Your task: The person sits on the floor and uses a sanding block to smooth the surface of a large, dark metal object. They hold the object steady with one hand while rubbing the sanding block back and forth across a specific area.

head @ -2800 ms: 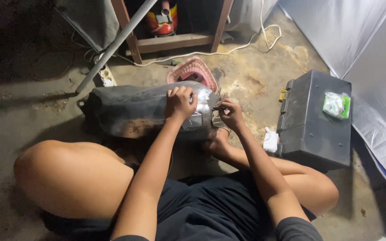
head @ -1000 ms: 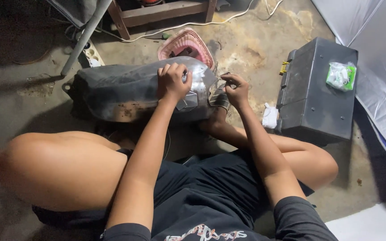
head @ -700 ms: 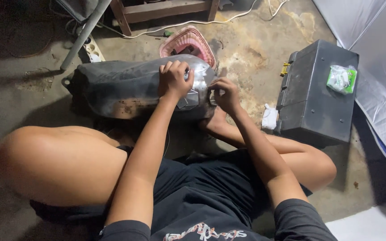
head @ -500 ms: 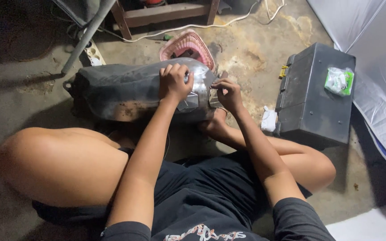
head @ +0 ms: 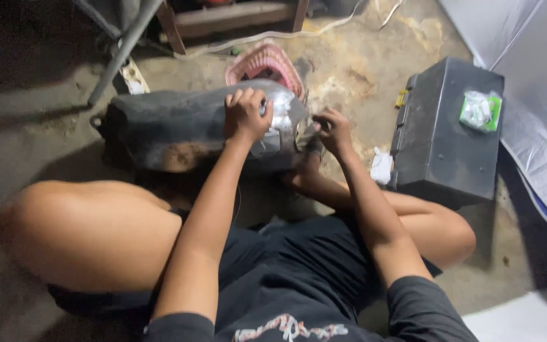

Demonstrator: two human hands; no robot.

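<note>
Both hands worked at the shiny end of a dark, rounded tank lying on the concrete floor before the seated person. The left hand rested on top, fingers curled against it. The right hand pinched something small at its end; what, I could not tell.

Person seated on floor. Black short-sleeved T-shirt, pale and reddish print on chest. Dark shorts. Arms, knees bare. Left hand and right hand ungloved, no rings or watch visible.
</note>
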